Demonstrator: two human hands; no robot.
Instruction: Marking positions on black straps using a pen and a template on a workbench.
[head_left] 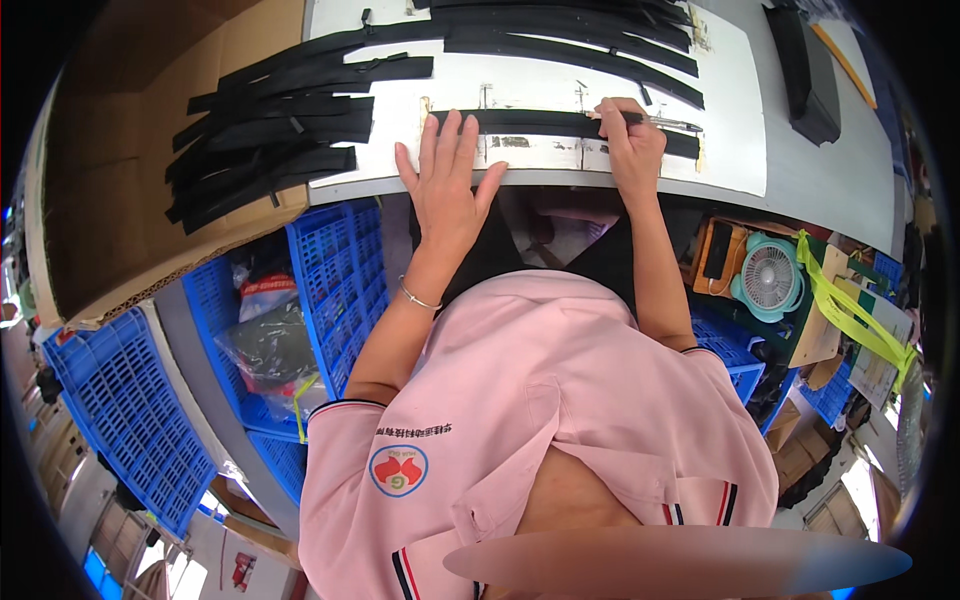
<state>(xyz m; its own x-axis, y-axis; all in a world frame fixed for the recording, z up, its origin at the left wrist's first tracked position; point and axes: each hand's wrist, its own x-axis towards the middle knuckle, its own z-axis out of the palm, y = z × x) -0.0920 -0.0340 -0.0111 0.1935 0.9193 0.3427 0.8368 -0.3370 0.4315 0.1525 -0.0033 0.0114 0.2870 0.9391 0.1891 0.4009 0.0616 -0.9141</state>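
A long black strip (540, 122) lies across the near edge of a white work table (740, 150). My left hand (448, 178) lies flat with fingers spread, pressing the strip's left end at the table's edge. My right hand (630, 140) is closed around a thin pen-like tool (660, 122) whose tip touches the strip further right. Several more black strips (580, 45) lie across the far part of the table.
A heap of black strips (270, 130) lies at the table's left, over a cardboard sheet (130, 180). Blue plastic crates (330, 270) with bagged items stand under the table on the left. A small teal fan (768, 277) sits in a box at the right.
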